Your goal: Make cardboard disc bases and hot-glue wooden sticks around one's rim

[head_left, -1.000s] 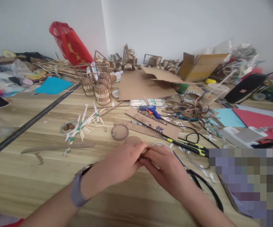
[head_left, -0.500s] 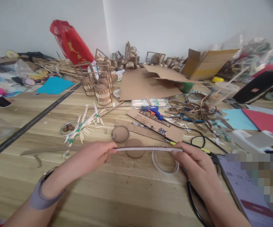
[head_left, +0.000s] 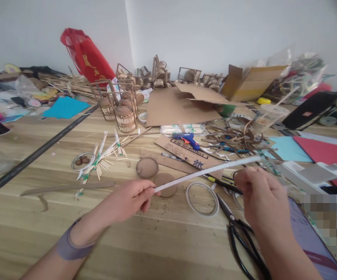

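Between the thumb and fingers of my left hand (head_left: 137, 194) is the left end of a narrow strip (head_left: 206, 171) with a white face and a ridged, corrugated-looking edge. It slants up to the right. My right hand (head_left: 263, 198) is curled closed just below the strip's far end; what its fingers hold, if anything, is hidden. Under the strip lie a round cardboard disc (head_left: 165, 186) and a shallow round cardboard piece with a ridged rim (head_left: 147, 168). A roll of white tape (head_left: 189, 198) rests on the table, with black-handled scissors (head_left: 232, 223) to its right.
A blue glue gun (head_left: 189, 140) lies on printed cardboard (head_left: 183, 149). Wooden sticks (head_left: 107, 159) and a tape ring with brown balls (head_left: 83, 160) are at left. Small baskets (head_left: 126, 118), cardboard sheets (head_left: 168, 107) and a plastic cup (head_left: 270, 116) stand behind. A phone-like screen (head_left: 308, 237) is at right.
The strip has swung from level to slanting up at its right end. My right hand has moved right, off the strip's end, uncovering the scissors. My left hand has moved slightly right and down.
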`<state>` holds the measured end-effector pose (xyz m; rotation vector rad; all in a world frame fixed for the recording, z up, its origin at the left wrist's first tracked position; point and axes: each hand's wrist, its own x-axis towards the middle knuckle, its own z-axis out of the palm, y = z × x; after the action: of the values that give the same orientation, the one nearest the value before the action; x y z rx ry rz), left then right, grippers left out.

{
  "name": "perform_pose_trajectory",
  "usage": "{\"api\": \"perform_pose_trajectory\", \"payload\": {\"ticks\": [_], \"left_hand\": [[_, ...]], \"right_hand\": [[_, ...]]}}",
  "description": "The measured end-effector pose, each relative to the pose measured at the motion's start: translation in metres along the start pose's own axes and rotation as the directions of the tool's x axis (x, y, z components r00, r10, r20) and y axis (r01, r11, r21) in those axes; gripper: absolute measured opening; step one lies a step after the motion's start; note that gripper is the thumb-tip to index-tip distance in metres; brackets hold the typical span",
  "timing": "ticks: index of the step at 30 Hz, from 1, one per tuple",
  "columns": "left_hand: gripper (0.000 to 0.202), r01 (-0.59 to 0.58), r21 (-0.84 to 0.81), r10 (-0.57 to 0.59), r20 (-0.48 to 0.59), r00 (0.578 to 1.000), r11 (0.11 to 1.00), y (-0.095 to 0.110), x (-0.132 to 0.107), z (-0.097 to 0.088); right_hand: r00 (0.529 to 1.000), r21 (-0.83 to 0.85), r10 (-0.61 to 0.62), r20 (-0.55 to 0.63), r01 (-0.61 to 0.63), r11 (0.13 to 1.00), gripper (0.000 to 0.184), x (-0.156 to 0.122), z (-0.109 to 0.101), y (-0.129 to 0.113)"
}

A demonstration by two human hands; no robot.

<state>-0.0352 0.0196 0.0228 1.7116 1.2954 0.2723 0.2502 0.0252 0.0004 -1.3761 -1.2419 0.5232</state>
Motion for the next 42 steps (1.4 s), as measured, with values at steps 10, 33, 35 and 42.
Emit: {"api": "perform_pose_trajectory", "payload": {"ticks": [10, 33, 35, 42], "left_hand": [[0.04, -0.021, -0.361, 0.061, 0.1, 0.993, 0.932, 0.009, 0.011, 0.047], [0.023, -0.071, -0.537, 0.023, -0.096, 0.995, 0.841, 0.003, 0.014, 0.059], [0.022, -0.061, -0.539, 0.001, -0.111, 0.994, 0.84, 0.004, 0.013, 0.058], [0.018, -0.033, -0.573, -0.008, -0.07, 0.998, 0.819, 0.003, 0.011, 0.058]], "right_hand": [[0.779, 0.029, 0.091, 0.62, -0.139, 0.99, 0.039, -0.042, 0.043, -0.008], [0.874, 0.001, 0.086, 0.478, -0.098, 0.995, 0.04, -0.045, 0.039, -0.007], [0.867, 0.004, 0.095, 0.489, -0.111, 0.994, 0.041, -0.044, 0.039, -0.01], [0.858, -0.025, 0.135, 0.496, -0.142, 0.99, 0.052, -0.041, 0.039, -0.013]]}}
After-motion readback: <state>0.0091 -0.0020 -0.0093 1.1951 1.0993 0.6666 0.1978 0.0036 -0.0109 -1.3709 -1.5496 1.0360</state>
